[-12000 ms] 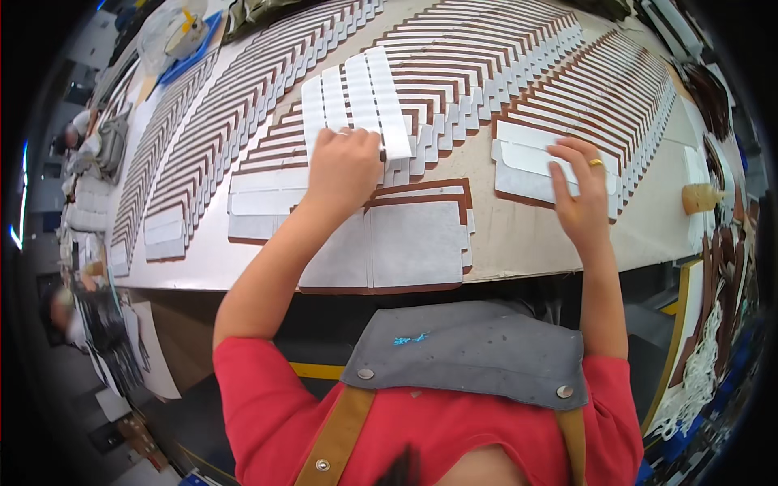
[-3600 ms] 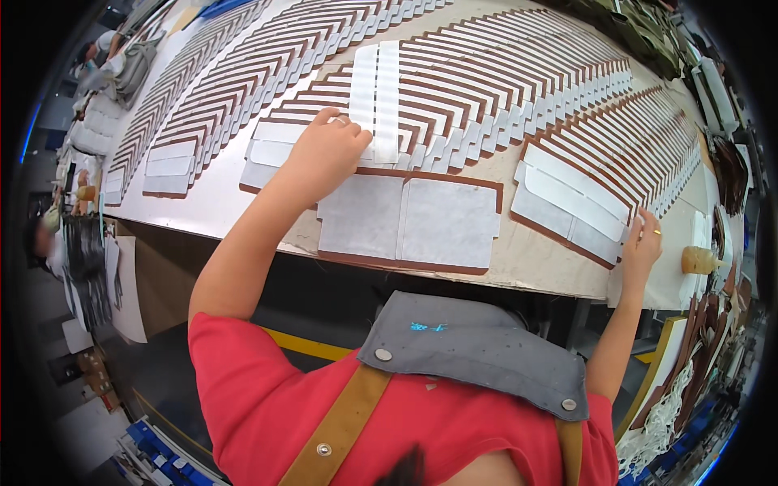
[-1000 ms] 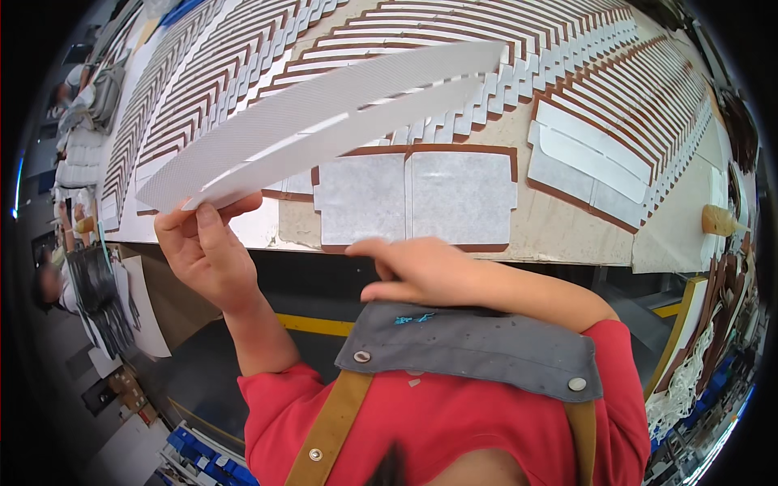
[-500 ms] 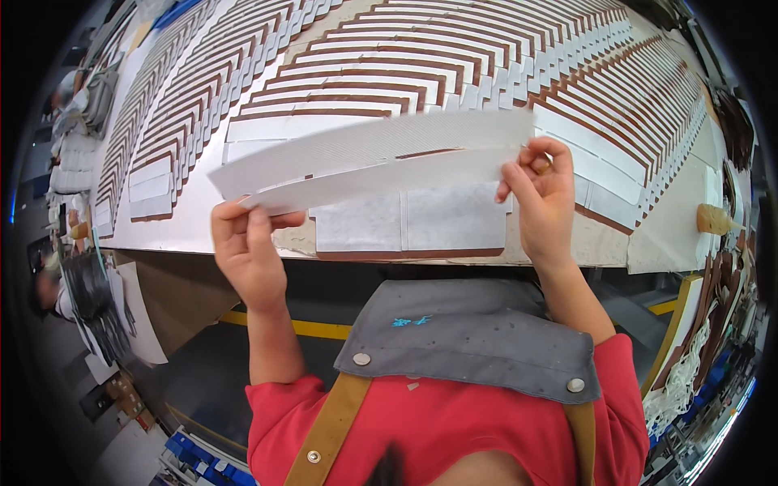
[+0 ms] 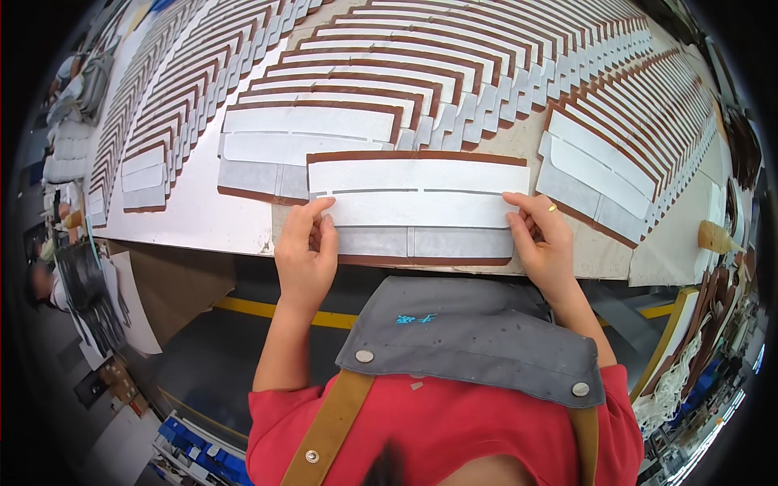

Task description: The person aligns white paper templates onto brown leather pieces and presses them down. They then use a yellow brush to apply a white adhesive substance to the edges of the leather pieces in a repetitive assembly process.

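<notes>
A white slotted strip [image 5: 421, 209] lies over a brown-edged piece with a grey lower half [image 5: 365, 242], at the table's near edge in front of me. Brown borders show above and below the strip. My left hand [image 5: 308, 247] pinches the strip's left end between thumb and fingers. At its right end, my right hand [image 5: 541, 239], with a ring on one finger, pinches the strip's edge. Just to the left lies a similar covered piece [image 5: 304, 134], and another one [image 5: 600, 166] lies to the right.
Long overlapping rows of brown-edged white pieces [image 5: 454, 61] run back across the table. A tan bottle [image 5: 713, 236] lies at the right, above hanging brown strips [image 5: 703, 320] and white cords [image 5: 673, 381]. Another person [image 5: 40, 283] is at the far left.
Both hands have lowered the white strip from above the table onto the brown-edged piece. The left hand has moved right and the strip now lies flat, aligned with the piece.
</notes>
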The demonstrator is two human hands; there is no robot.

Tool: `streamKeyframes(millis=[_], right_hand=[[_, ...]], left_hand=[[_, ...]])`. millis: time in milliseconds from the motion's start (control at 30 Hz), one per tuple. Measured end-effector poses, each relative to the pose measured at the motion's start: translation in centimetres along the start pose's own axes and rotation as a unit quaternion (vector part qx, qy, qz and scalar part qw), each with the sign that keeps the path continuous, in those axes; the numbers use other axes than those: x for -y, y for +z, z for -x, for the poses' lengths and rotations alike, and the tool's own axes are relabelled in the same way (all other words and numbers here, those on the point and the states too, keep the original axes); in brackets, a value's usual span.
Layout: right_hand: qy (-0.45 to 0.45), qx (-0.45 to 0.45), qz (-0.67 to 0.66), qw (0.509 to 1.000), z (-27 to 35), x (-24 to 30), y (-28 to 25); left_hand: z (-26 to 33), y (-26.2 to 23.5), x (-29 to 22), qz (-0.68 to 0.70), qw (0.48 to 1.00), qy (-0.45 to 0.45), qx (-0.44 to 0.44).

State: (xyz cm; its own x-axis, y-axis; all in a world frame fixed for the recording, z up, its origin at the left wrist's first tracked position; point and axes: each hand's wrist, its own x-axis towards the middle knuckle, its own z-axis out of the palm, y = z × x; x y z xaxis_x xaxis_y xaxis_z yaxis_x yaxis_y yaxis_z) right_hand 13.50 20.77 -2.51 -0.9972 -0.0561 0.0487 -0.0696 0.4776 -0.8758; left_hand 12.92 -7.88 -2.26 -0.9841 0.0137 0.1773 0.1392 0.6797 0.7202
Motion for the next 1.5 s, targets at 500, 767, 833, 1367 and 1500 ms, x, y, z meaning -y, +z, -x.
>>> streamKeyframes(millis=[500, 767, 833, 1367, 1500], right_hand=[[0.001, 0.019, 0.052, 0.998, -0.6, 0.3, 0.1], [0.006, 0.019, 0.074, 0.997, -0.6, 0.7, 0.1], [0.005, 0.018, 0.073, 0.997, -0.6, 0.6, 0.1], [0.021, 0.039, 0.067, 0.997, -0.7, 0.6, -0.5], [0.008, 0.05, 0.092, 0.995, -0.9, 0.7, -0.5]], left_hand=[[-0.8, -0.4, -0.6, -0.028, 0.997, -0.045, 0.049], [-0.9, -0.7, -0.7, -0.042, 0.996, -0.048, 0.058], [-0.9, -0.7, -0.7, -0.046, 0.996, -0.051, 0.061], [-1.2, -0.4, -1.1, -0.099, 0.99, -0.058, 0.085], [-1.2, -0.4, -1.0, -0.106, 0.99, -0.049, 0.085]])
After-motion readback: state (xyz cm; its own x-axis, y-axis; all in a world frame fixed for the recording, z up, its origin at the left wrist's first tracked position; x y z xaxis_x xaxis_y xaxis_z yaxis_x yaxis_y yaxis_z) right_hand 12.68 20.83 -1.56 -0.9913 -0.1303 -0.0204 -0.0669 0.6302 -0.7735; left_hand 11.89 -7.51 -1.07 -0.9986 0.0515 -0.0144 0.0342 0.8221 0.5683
